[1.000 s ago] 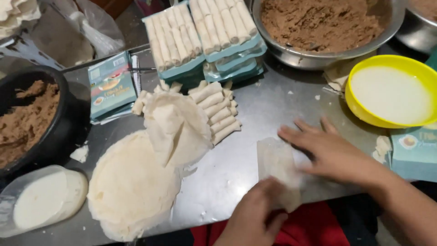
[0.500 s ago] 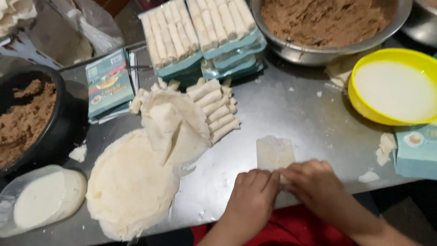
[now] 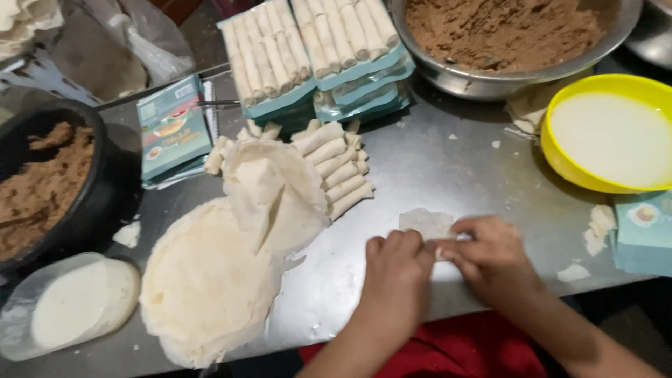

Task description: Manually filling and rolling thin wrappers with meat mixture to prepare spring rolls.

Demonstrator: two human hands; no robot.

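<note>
Head view, left hand (image 3: 397,269), right hand (image 3: 490,253) pinching wrapper (image 3: 425,222), near edge hidden

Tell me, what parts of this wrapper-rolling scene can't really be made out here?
- Head view: the near half of the small wrapper lies under the left hand and right hand; any filling inside is hidden.
- The metal bowl of brown filling and the yellow bowl are cut off by the frame edges.
- The round wrapper stack hides its own count.

The single head camera looked steeply down from close above. It faced the steel table (image 3: 448,161), near edge lowest.
</note>
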